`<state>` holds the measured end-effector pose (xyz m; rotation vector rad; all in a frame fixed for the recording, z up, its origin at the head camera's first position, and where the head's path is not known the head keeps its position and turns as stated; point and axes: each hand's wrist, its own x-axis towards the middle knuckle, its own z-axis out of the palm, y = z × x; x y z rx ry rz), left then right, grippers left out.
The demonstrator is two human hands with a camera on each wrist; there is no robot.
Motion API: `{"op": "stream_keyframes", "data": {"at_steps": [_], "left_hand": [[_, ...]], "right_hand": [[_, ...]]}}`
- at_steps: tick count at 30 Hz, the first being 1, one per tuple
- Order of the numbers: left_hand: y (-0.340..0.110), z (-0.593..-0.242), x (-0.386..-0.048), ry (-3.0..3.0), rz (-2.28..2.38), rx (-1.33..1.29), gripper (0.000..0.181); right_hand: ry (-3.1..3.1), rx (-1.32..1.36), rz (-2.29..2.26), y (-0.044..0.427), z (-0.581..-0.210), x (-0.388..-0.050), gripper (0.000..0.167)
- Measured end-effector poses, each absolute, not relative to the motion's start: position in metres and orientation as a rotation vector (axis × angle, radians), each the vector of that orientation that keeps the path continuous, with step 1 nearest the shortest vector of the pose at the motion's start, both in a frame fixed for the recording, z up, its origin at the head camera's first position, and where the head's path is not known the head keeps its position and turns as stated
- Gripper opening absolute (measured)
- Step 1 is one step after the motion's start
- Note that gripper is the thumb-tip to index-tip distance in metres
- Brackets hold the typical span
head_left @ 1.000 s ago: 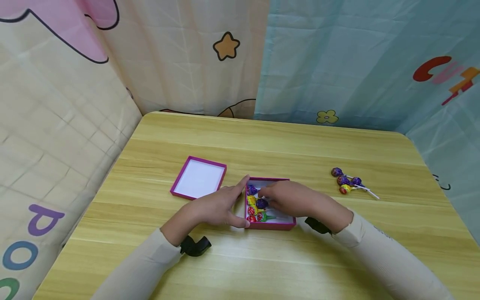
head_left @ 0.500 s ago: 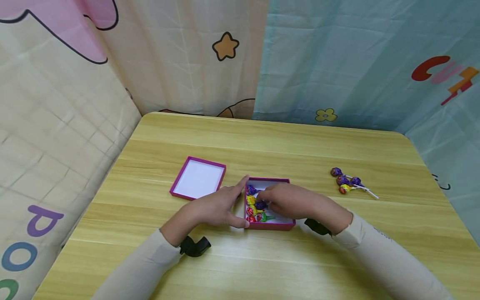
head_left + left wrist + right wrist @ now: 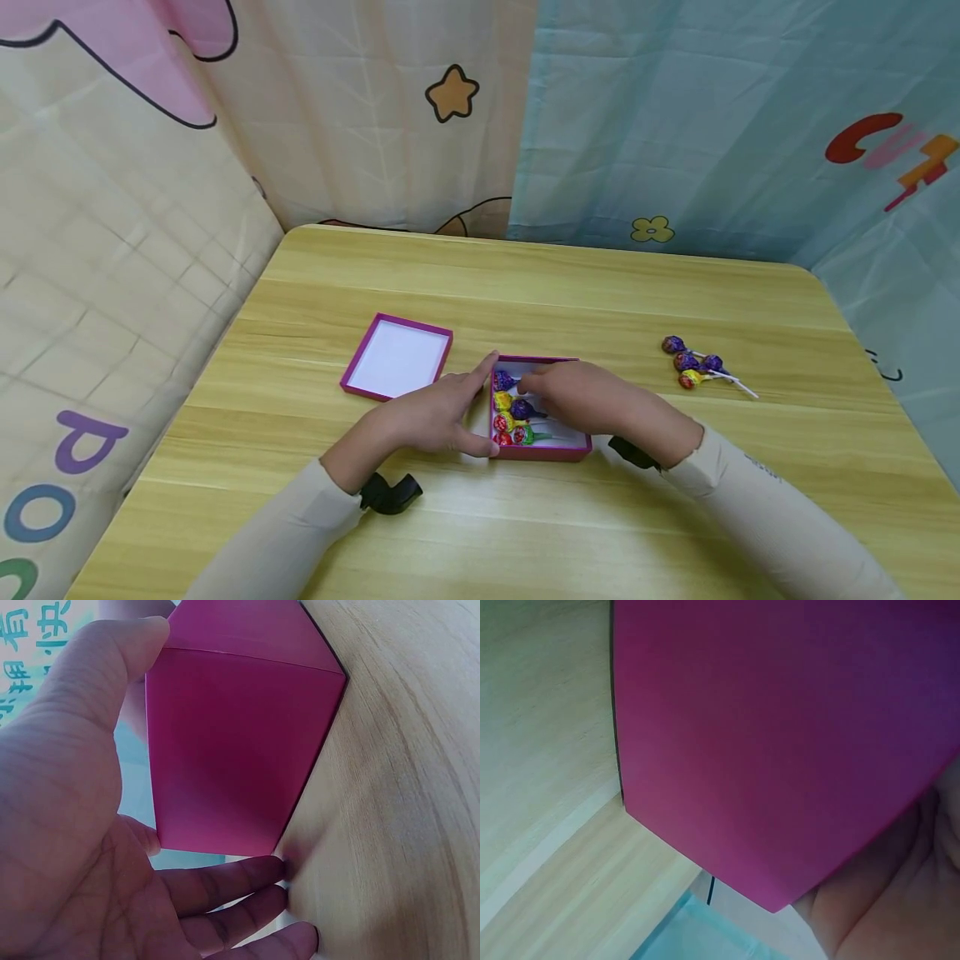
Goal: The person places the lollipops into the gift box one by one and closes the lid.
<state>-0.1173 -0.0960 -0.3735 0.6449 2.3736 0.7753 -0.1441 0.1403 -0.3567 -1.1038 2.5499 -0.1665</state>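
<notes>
An open magenta box (image 3: 542,453) holds several lollipops: a purple one (image 3: 504,381), a yellow one (image 3: 502,402), a dark purple one (image 3: 522,409), a green one (image 3: 522,435) and red ones at the left. My left hand (image 3: 438,412) spans the box's left side, thumb at the near corner and index finger at the far one; the left wrist view shows this hand (image 3: 82,825) against the box wall (image 3: 232,742). Inside the box is my right hand (image 3: 588,400), fingers bent down beside the dark purple lollipop, fingertips mostly hidden. The box wall (image 3: 780,750) blocks them in the right wrist view.
The magenta lid (image 3: 399,358), white inside, lies upturned behind my left hand. Several more lollipops (image 3: 691,362), purple and yellow, are grouped on the wooden table (image 3: 480,533) at the right. Printed curtains (image 3: 637,108) hang behind the table.
The right hand dipped slightly toward the near side over the dark purple lollipop, then drew back, and more of that lollipop shows. The left hand and the box have stayed in place.
</notes>
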Motion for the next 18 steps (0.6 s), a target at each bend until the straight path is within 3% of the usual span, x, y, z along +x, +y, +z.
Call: {"op": "stream_keyframes", "data": {"at_steps": [18], "left_hand": [[-0.0950,-0.3734,-0.1168,2.376,0.783,0.648,0.120]], "right_hand": [[2.523,-1.133,-0.174,0.1417,-0.3583,-0.1445,0.026]]}}
